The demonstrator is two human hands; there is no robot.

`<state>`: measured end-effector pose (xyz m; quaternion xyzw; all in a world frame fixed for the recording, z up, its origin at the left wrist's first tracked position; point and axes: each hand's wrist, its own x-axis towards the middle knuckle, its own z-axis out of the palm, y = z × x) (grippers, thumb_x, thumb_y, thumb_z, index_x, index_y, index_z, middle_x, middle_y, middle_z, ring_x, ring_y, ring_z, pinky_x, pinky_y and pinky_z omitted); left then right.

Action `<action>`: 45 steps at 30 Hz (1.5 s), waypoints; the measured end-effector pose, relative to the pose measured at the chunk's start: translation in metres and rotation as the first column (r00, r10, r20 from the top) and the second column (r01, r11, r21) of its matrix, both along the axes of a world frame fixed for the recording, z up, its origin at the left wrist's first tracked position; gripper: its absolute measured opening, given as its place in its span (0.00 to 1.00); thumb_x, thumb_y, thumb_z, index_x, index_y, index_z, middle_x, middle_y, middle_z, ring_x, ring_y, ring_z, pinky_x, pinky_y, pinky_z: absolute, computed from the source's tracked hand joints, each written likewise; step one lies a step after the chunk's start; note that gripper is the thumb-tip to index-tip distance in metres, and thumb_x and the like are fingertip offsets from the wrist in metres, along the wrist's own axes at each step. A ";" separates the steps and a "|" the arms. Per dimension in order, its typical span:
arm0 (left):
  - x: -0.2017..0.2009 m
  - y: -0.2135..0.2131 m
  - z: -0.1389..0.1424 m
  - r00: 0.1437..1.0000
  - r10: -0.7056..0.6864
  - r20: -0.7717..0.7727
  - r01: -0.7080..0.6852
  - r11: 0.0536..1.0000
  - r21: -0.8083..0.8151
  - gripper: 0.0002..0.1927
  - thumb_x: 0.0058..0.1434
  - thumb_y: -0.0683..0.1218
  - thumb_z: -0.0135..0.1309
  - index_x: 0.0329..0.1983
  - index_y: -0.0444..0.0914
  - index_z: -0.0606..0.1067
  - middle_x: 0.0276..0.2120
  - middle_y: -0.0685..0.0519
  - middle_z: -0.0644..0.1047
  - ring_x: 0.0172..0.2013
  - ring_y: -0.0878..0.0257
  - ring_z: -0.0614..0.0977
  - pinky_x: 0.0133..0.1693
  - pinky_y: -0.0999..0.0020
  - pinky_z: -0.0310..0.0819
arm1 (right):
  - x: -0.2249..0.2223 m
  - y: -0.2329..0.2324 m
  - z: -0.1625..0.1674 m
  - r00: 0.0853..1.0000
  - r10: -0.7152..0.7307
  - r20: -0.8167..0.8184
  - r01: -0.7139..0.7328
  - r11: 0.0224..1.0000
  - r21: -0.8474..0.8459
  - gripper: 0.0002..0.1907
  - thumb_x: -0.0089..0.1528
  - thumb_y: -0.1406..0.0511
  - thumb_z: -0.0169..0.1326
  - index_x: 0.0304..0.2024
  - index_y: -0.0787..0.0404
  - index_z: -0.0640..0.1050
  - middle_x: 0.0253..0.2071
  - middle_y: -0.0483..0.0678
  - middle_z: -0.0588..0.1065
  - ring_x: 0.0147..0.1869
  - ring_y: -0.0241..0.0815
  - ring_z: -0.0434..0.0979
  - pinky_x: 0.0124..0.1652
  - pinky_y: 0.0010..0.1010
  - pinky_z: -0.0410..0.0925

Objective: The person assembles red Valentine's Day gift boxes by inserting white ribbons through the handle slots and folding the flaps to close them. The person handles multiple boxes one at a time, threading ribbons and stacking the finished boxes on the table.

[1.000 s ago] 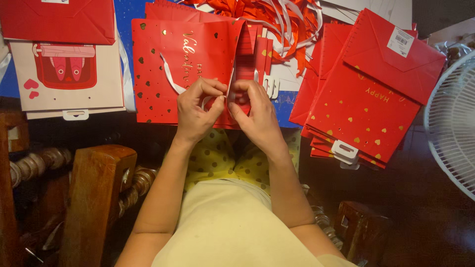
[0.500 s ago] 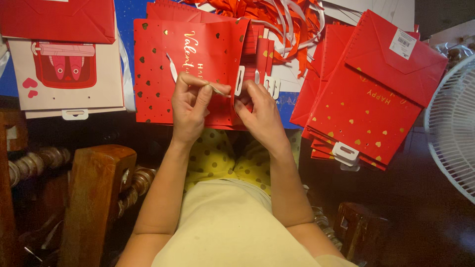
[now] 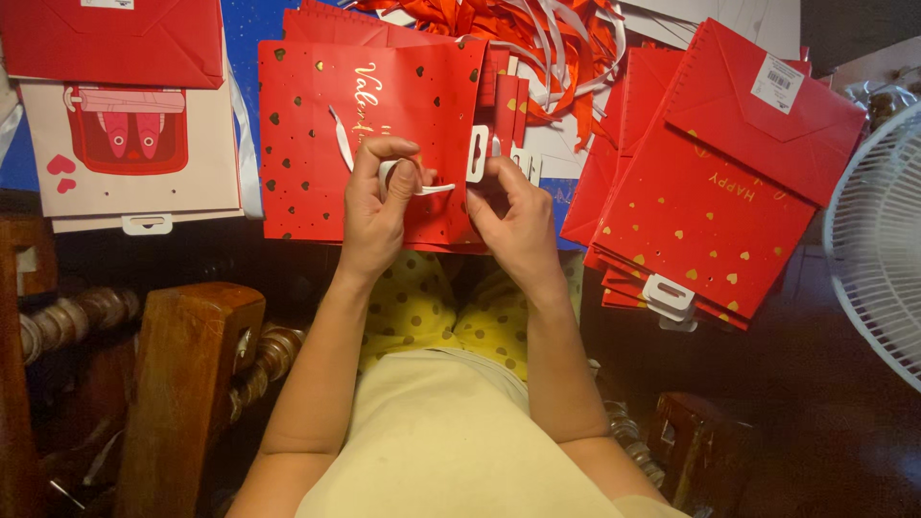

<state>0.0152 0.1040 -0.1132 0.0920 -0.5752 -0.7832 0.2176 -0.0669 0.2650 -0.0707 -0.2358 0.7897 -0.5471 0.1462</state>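
Observation:
A flat red gift bag [image 3: 317,134] with gold hearts and gold lettering lies in front of me on my lap. My left hand [image 3: 379,206] pinches its white ribbon handle [image 3: 338,134] between thumb and fingers. My right hand [image 3: 518,221] grips the bag's right edge, just below a white plastic hang tab [image 3: 477,153]. Both hands touch the bag and sit close together over its lower right corner.
A stack of red gift bags [image 3: 715,206] lies to the right, a white bag with a red picture [image 3: 134,144] to the left, loose red and white ribbons [image 3: 537,38] at the top. A white fan [image 3: 878,240] stands far right, a wooden chair arm [image 3: 182,384] lower left.
My left hand has drawn the white ribbon out to the left and now loops it round its fingers. The right hand has shifted slightly along the bag's edge. The bag stays in place.

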 end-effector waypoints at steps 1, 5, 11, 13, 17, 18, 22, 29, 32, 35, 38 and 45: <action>0.000 0.001 0.003 0.999 -0.023 0.029 0.024 1.000 -0.012 0.10 0.77 0.44 0.50 0.56 0.36 0.69 0.40 0.57 0.72 0.41 0.70 0.75 0.55 0.66 0.77 | 0.000 0.000 0.001 1.000 -0.003 -0.002 0.003 1.000 0.002 0.07 0.64 0.70 0.60 0.43 0.64 0.77 0.34 0.45 0.80 0.37 0.30 0.79 0.39 0.25 0.71; 0.000 0.002 0.019 0.994 -0.022 0.106 0.055 0.947 -0.318 0.11 0.67 0.38 0.59 0.52 0.34 0.74 0.42 0.52 0.75 0.43 0.67 0.78 0.48 0.72 0.75 | 0.001 -0.003 0.000 0.998 -0.024 -0.057 0.023 1.000 -0.014 0.04 0.64 0.71 0.60 0.39 0.66 0.77 0.33 0.45 0.78 0.36 0.31 0.78 0.39 0.26 0.70; -0.003 0.001 0.033 0.993 -0.004 0.119 0.061 0.876 -0.479 0.12 0.62 0.35 0.61 0.49 0.35 0.78 0.43 0.52 0.78 0.45 0.65 0.82 0.48 0.71 0.78 | 0.002 -0.003 -0.010 0.995 -0.057 -0.078 0.048 0.993 -0.112 0.04 0.64 0.73 0.58 0.37 0.68 0.75 0.36 0.47 0.72 0.39 0.34 0.73 0.41 0.26 0.67; -0.003 0.002 0.034 0.996 0.020 0.090 0.029 0.854 -0.519 0.12 0.62 0.34 0.61 0.49 0.35 0.78 0.44 0.51 0.79 0.46 0.63 0.82 0.48 0.70 0.77 | 0.003 -0.003 -0.015 0.997 -0.068 -0.038 0.062 0.988 -0.141 0.04 0.64 0.73 0.58 0.37 0.68 0.75 0.35 0.46 0.71 0.39 0.34 0.72 0.41 0.25 0.67; -0.003 0.004 0.030 0.997 0.033 0.069 0.007 0.861 -0.508 0.11 0.62 0.34 0.62 0.47 0.35 0.78 0.43 0.51 0.80 0.45 0.62 0.81 0.47 0.69 0.78 | 0.004 -0.004 -0.024 0.996 -0.086 -0.032 0.078 0.977 -0.199 0.04 0.64 0.74 0.59 0.38 0.69 0.75 0.36 0.45 0.72 0.40 0.33 0.72 0.42 0.25 0.67; -0.004 0.004 0.029 0.995 0.028 0.095 0.020 0.881 -0.472 0.10 0.62 0.34 0.62 0.46 0.35 0.79 0.42 0.51 0.80 0.43 0.64 0.81 0.46 0.71 0.79 | 0.004 -0.005 -0.026 0.995 -0.091 -0.041 0.081 0.974 -0.210 0.04 0.64 0.74 0.59 0.38 0.69 0.76 0.36 0.45 0.72 0.40 0.33 0.72 0.43 0.24 0.68; -0.004 0.004 0.024 0.990 0.041 0.133 0.020 0.902 -0.431 0.10 0.62 0.34 0.62 0.46 0.34 0.80 0.41 0.51 0.80 0.41 0.65 0.82 0.45 0.72 0.80 | 0.004 -0.007 -0.031 0.995 -0.099 0.000 0.096 0.964 -0.249 0.04 0.65 0.74 0.59 0.39 0.70 0.76 0.37 0.45 0.73 0.40 0.32 0.72 0.42 0.23 0.68; -0.005 0.005 0.020 0.990 0.036 0.138 0.020 0.923 -0.384 0.10 0.63 0.34 0.61 0.47 0.34 0.81 0.42 0.51 0.80 0.43 0.66 0.83 0.49 0.72 0.83 | 0.004 -0.006 -0.031 0.996 -0.087 0.001 0.085 0.967 -0.242 0.04 0.65 0.74 0.59 0.42 0.71 0.78 0.40 0.46 0.76 0.42 0.33 0.75 0.44 0.24 0.70; -0.004 0.005 0.019 0.989 0.029 0.145 0.028 0.927 -0.373 0.10 0.63 0.34 0.61 0.47 0.33 0.81 0.42 0.51 0.80 0.43 0.66 0.83 0.48 0.72 0.84 | 0.004 -0.006 -0.029 0.996 -0.086 -0.009 0.082 0.972 -0.220 0.05 0.65 0.73 0.59 0.42 0.71 0.79 0.40 0.46 0.77 0.43 0.33 0.75 0.44 0.24 0.70; -0.004 0.004 0.019 0.989 0.002 0.148 0.043 0.954 -0.297 0.09 0.64 0.34 0.60 0.47 0.33 0.80 0.42 0.51 0.79 0.44 0.66 0.83 0.49 0.71 0.84 | 0.003 -0.006 -0.026 0.997 -0.077 -0.007 0.075 0.982 -0.175 0.05 0.65 0.73 0.59 0.42 0.70 0.79 0.39 0.46 0.77 0.42 0.33 0.76 0.43 0.24 0.70; -0.004 0.004 0.017 0.988 -0.015 0.152 0.052 0.968 -0.244 0.09 0.64 0.33 0.59 0.47 0.32 0.80 0.43 0.51 0.79 0.44 0.66 0.84 0.49 0.71 0.84 | 0.001 -0.006 -0.022 0.997 -0.068 0.020 0.070 0.988 -0.136 0.04 0.64 0.73 0.59 0.41 0.70 0.80 0.38 0.47 0.78 0.40 0.33 0.77 0.41 0.24 0.70; -0.004 0.002 0.017 0.993 -0.027 0.119 0.053 0.972 -0.227 0.10 0.64 0.33 0.59 0.48 0.32 0.80 0.44 0.52 0.79 0.46 0.66 0.83 0.51 0.71 0.83 | 0.002 -0.009 -0.015 0.998 -0.046 -0.051 0.041 0.994 -0.104 0.06 0.65 0.72 0.57 0.43 0.70 0.80 0.39 0.50 0.81 0.40 0.36 0.80 0.42 0.25 0.72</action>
